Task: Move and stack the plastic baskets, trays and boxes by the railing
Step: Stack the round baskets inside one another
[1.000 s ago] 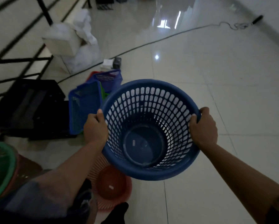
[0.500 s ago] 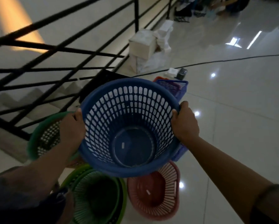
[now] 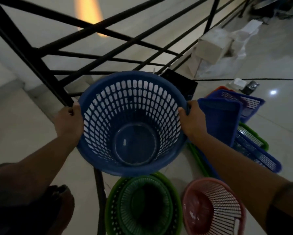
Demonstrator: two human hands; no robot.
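I hold a round blue slotted basket [image 3: 132, 116] in the air, its open mouth toward me. My left hand [image 3: 69, 122] grips its left rim and my right hand [image 3: 193, 119] grips its right rim. Below it on the floor sit nested green round baskets [image 3: 142, 206] and a pink round basket [image 3: 213, 207]. To the right lie blue rectangular trays [image 3: 222, 121], a blue mesh tray [image 3: 259, 155] and a green tray [image 3: 254, 134]. The black railing [image 3: 45, 65] runs just behind the basket.
A black crate [image 3: 184, 83] stands by the railing behind the basket. White wrapped boxes [image 3: 213, 50] sit further back on the right. A black cable [image 3: 261, 79] crosses the shiny tiled floor. A stairwell drops off beyond the railing.
The blue basket has swung further left toward the railing, still held by both hands. The view has turned left, bringing the green and pink baskets under it.
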